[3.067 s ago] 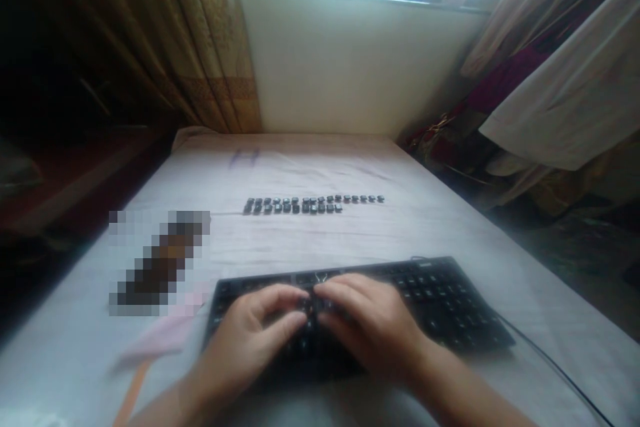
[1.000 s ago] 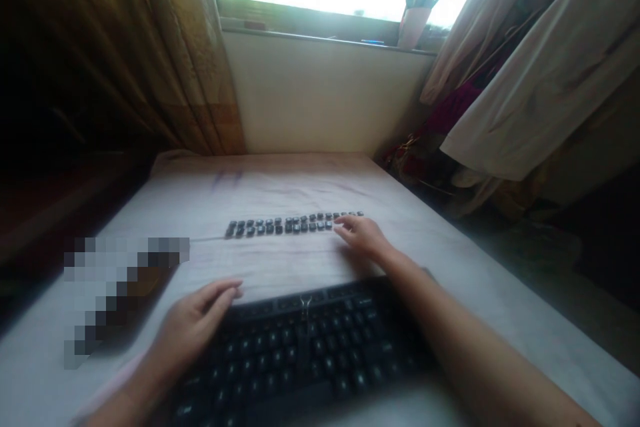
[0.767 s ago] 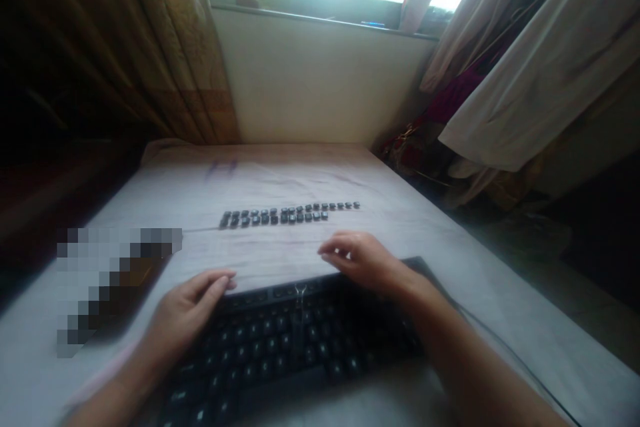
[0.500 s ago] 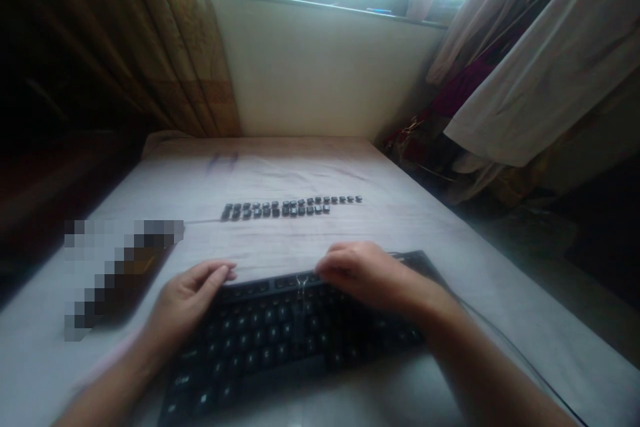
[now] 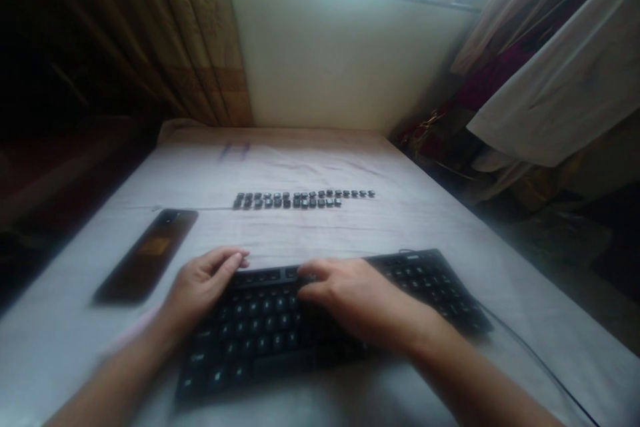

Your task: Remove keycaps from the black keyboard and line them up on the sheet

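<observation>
A black keyboard lies on the white-covered table right in front of me. My left hand rests on the keyboard's far left corner, fingers stretched loosely over the top edge. My right hand lies over the middle of the keyboard, its fingers curled and pinched together at the top key row. What they pinch is hidden. Two short rows of loose dark keycaps sit on the cloth beyond the keyboard, apart from both hands.
A dark phone lies flat to the left of the keyboard. The keyboard's cable runs off to the right front. A brown curtain hangs at the back left; pale cloth and clothes crowd the right side.
My right hand came back from the keycap rows to the keyboard's top row and closed its fingers there. The left hand stayed at the keyboard's left corner. The view tilted down slightly.
</observation>
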`<state>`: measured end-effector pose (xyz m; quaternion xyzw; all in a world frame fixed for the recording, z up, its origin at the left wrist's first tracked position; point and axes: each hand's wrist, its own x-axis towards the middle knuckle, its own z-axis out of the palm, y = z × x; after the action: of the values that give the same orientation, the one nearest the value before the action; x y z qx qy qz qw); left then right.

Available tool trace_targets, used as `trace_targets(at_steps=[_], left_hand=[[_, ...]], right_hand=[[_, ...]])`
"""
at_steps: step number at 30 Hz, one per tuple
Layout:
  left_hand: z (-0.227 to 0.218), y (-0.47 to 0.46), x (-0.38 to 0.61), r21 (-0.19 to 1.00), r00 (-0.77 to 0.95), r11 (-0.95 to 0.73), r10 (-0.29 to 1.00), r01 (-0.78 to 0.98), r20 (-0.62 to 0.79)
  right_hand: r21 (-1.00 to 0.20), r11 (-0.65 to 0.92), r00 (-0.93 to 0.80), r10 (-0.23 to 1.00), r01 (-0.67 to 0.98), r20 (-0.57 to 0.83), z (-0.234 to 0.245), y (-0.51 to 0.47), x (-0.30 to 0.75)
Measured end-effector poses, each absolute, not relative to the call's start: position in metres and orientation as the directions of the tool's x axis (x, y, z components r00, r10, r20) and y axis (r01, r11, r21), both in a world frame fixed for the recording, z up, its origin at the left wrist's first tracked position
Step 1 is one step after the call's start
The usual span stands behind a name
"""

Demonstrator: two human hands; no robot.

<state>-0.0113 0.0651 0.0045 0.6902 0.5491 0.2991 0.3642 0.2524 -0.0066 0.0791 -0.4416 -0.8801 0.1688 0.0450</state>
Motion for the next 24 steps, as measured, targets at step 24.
trace_targets(at_steps=[24], left_hand=[[0.005,0.065,-0.011,0.817,0.234,-0.147,0.972,0.557,0.015]], right_hand=[[-0.283,0.447,-0.477,0.878,0.849,-0.042,0.075,0.006,0.263]])
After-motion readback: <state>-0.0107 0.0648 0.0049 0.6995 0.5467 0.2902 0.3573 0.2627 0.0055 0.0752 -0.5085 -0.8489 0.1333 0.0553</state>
